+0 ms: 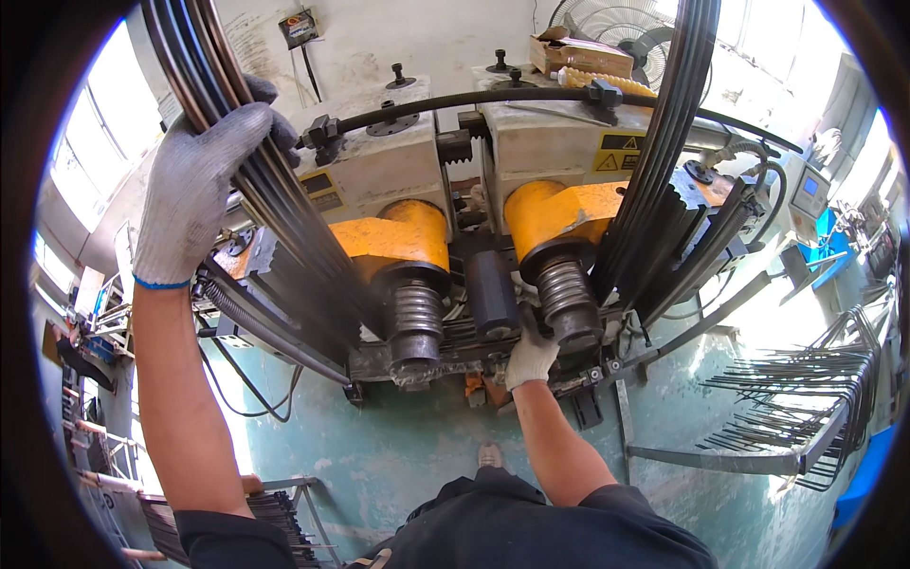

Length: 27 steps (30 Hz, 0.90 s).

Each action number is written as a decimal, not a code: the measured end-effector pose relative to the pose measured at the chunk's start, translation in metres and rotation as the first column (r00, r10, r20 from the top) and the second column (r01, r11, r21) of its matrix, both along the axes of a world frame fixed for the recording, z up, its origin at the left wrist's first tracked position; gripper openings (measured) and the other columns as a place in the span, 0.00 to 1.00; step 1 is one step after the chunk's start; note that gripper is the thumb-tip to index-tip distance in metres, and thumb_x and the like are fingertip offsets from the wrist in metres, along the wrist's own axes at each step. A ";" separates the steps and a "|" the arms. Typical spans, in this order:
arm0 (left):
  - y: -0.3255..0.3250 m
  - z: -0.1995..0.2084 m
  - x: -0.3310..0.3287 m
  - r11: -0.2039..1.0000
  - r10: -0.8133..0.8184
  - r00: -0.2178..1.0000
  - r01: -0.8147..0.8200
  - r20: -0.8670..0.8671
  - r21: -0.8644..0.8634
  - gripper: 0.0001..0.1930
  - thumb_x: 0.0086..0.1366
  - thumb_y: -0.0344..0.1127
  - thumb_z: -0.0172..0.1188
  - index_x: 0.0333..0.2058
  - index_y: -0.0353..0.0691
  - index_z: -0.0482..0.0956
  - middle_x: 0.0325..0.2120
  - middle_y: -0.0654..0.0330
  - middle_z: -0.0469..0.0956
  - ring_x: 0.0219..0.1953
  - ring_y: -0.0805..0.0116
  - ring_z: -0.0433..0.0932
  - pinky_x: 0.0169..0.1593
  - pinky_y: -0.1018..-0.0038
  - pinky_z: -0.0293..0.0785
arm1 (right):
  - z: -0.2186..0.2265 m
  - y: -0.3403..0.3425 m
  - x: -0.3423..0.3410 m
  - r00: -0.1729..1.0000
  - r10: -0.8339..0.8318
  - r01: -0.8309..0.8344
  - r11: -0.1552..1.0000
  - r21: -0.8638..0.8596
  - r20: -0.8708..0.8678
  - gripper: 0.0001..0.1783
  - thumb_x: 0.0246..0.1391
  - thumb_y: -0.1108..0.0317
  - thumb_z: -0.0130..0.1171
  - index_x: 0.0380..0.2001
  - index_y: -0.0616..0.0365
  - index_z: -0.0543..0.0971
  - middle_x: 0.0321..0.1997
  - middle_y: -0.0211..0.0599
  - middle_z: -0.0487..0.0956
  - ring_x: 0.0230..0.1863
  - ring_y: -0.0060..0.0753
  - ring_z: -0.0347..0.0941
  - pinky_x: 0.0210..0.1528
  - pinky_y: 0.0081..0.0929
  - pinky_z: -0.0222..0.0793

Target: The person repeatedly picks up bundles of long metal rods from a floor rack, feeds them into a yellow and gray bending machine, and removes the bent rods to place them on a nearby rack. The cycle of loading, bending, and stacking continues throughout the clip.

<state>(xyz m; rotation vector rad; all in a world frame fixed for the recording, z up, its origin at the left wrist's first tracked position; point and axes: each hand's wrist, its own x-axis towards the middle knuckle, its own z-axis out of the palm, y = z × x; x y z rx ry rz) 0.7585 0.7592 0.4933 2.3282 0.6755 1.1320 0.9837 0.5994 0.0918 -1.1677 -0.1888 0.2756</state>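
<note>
A worker in dark clothing (531, 526) stands over a machine on a worn green floor (408, 427). The right hand (533, 358), in a pale glove, reaches in low between a dark six-sided block (490, 294) and the right spring (567, 289); its fingertips are hidden, so whether it grips anything cannot be told. To its left sits a matching left spring (417, 308), below one of two orange arms (550, 213). The gloved left hand (194, 175), raised, closes around a bundle of metal rods (301, 232); the bundle passes through the grip, running out past the top edge above and slanting down rightward below, its lower stretch blurred near the left orange arm. A second bundle (654, 161) stands opposite, well apart from both hands. Beyond the pale machine body (550, 142) are a cardboard box (580, 59) and a large fan (621, 33).
</note>
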 end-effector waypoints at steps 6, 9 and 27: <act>-0.030 -0.007 -0.037 0.479 0.422 0.871 0.021 -0.251 0.878 0.17 0.70 0.23 0.61 0.54 0.42 0.89 0.51 0.56 0.91 0.50 0.55 0.91 0.56 0.65 0.88 | -0.063 -0.008 0.028 0.814 0.279 0.257 0.614 -0.746 0.510 0.32 0.67 0.58 0.63 0.72 0.52 0.75 0.65 0.42 0.84 0.60 0.44 0.81 0.66 0.40 0.75; -0.086 -0.013 -0.084 0.385 0.402 0.906 -0.032 -0.136 0.922 0.11 0.73 0.32 0.65 0.51 0.43 0.88 0.41 0.57 0.91 0.44 0.56 0.91 0.53 0.61 0.89 | -0.089 -0.047 0.035 0.607 0.536 0.476 0.346 -0.808 0.587 0.37 0.66 0.51 0.62 0.75 0.49 0.74 0.67 0.43 0.83 0.61 0.47 0.82 0.67 0.41 0.76; -0.651 -0.169 -0.426 0.557 0.518 -0.107 -0.711 0.849 -0.429 0.12 0.71 0.24 0.67 0.51 0.36 0.79 0.35 0.50 0.86 0.39 0.54 0.89 0.47 0.55 0.89 | 0.008 -0.105 -0.347 0.305 0.916 -0.949 0.270 0.162 0.261 0.30 0.74 0.55 0.57 0.71 0.62 0.80 0.70 0.49 0.83 0.68 0.46 0.80 0.71 0.44 0.74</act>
